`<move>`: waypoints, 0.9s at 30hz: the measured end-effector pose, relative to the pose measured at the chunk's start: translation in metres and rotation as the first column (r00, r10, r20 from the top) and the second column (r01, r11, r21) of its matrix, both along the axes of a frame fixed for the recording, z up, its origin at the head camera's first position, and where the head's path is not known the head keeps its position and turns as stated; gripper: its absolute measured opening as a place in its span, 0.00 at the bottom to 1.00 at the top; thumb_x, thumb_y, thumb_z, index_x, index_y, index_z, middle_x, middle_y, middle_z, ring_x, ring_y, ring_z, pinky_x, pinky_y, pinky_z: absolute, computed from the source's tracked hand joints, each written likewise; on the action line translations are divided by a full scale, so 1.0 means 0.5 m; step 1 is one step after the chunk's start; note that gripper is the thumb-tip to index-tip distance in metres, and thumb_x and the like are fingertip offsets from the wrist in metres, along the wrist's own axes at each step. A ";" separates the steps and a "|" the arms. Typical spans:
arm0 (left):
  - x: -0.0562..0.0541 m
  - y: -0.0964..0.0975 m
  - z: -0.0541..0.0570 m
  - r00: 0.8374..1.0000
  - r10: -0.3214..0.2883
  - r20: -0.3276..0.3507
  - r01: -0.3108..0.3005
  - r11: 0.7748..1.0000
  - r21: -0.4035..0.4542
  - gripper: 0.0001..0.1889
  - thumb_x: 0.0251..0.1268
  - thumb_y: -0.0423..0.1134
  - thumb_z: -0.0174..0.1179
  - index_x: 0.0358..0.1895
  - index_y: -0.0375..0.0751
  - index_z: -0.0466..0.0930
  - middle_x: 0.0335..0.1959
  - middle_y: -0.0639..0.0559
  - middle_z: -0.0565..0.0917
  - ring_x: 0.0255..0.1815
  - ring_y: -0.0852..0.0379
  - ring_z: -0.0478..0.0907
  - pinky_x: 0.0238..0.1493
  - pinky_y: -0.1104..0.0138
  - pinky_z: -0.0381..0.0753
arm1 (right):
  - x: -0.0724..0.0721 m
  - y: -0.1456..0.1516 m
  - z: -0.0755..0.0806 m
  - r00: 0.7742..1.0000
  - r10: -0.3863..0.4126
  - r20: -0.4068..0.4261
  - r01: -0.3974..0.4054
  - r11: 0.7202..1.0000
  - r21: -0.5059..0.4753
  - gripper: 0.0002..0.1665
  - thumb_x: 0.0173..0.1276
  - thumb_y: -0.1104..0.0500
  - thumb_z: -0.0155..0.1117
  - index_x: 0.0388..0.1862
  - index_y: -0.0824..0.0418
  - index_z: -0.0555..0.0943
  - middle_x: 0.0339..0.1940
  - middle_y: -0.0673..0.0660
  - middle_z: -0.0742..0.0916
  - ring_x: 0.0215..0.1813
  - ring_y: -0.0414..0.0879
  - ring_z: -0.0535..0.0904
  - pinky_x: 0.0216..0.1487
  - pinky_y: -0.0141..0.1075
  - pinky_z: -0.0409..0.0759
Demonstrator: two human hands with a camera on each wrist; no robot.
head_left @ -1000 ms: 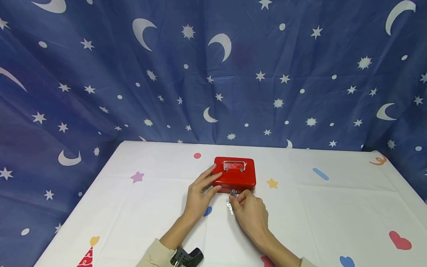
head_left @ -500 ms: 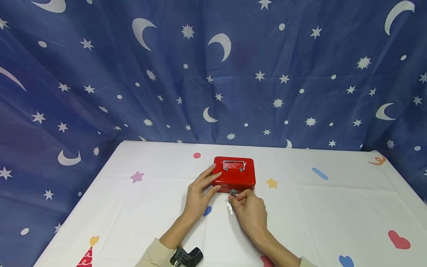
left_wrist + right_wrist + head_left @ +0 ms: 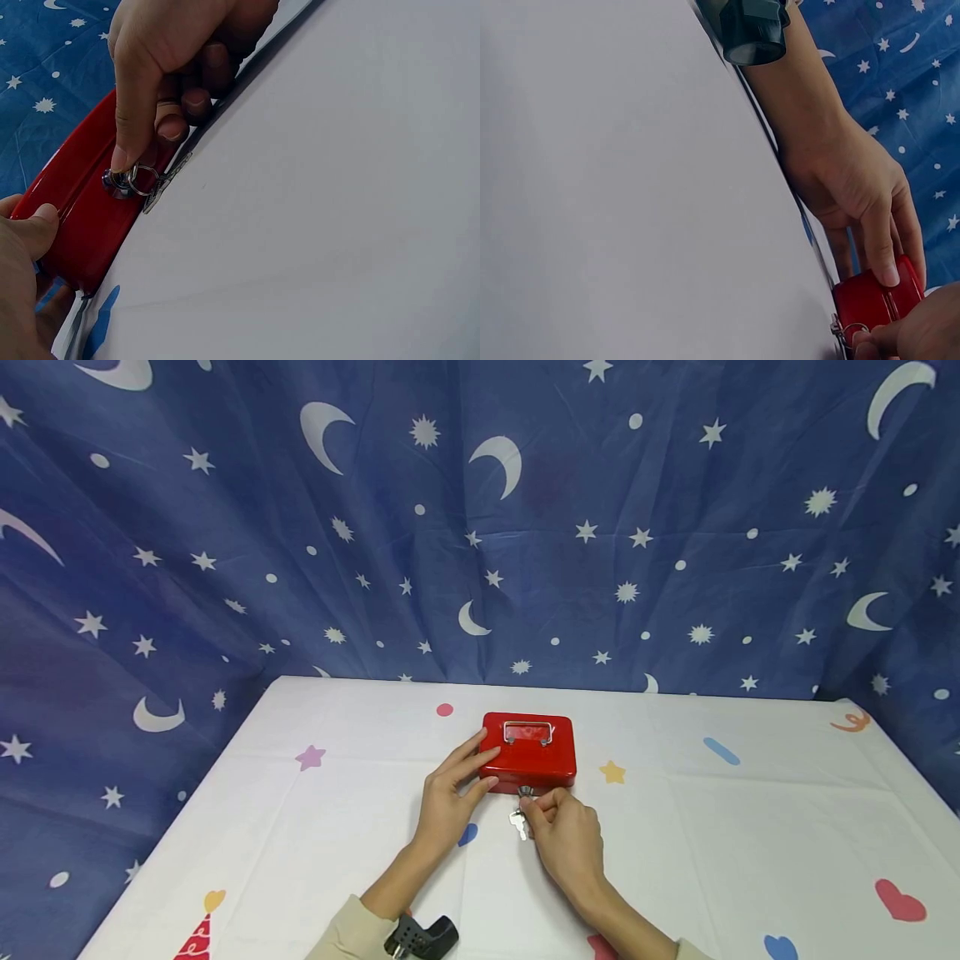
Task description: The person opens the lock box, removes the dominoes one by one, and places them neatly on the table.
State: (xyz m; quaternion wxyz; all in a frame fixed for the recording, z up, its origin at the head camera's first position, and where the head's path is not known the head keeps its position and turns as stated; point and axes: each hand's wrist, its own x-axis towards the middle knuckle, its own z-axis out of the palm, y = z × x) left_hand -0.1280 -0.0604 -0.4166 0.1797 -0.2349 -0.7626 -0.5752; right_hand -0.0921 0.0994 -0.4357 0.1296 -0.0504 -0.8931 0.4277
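A small red metal cash box (image 3: pixel 551 766) with a wire carrying handle (image 3: pixel 527 722) on its closed lid sits on the table. My left hand (image 3: pixel 441 802) holds its left end, thumb on the front face and fingers over the lid and side. At the round silver lock (image 3: pixel 525 792) on the front, my right hand (image 3: pixel 567 842) pinches a key, mostly hidden by thumb and forefinger. A ring (image 3: pixel 142 166) hangs from there in the left wrist view, and a second silver key (image 3: pixel 519 825) dangles from it against the white cloth.
A white cloth (image 3: pixel 750 827) printed with colourful stars and hearts covers the table. Behind it hangs a blue curtain (image 3: pixel 390 602) with moons and stars. A black wrist device (image 3: pixel 422 938) is strapped to the left forearm.
My right thumb and fingers have shifted slightly to the right at the lock, and more of the dangling key shows. The left hand and the cash box have stayed in place.
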 end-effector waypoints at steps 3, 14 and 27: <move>0.002 0.000 0.003 1.000 -0.003 0.013 0.003 1.000 -0.002 0.21 0.50 0.19 0.65 0.52 0.27 0.80 0.61 0.34 0.73 0.63 0.37 0.70 0.55 0.64 0.74 | 0.001 0.003 0.001 1.000 -0.002 0.000 0.002 1.000 -0.017 0.13 0.60 0.58 0.71 0.22 0.61 0.78 0.11 0.45 0.77 0.15 0.37 0.70 0.14 0.30 0.67; -0.017 -0.001 -0.042 0.998 0.011 0.055 -0.011 1.000 0.002 0.28 0.50 0.22 0.67 0.60 0.30 0.75 0.66 0.37 0.69 0.59 0.40 0.74 0.52 0.55 0.76 | 0.003 0.026 0.003 0.994 -0.088 -0.062 0.084 0.994 -0.065 0.18 0.57 0.59 0.74 0.32 0.65 0.72 0.19 0.51 0.76 0.21 0.41 0.71 0.20 0.29 0.70; -0.029 -0.004 -0.064 0.993 0.014 0.113 -0.020 0.998 0.052 0.33 0.50 0.24 0.68 0.64 0.31 0.71 0.61 0.42 0.75 0.57 0.50 0.76 0.53 0.63 0.77 | -0.015 0.038 0.000 0.984 -0.153 -0.095 0.147 0.986 -0.075 0.29 0.54 0.60 0.76 0.45 0.71 0.68 0.39 0.64 0.77 0.27 0.46 0.74 0.27 0.33 0.72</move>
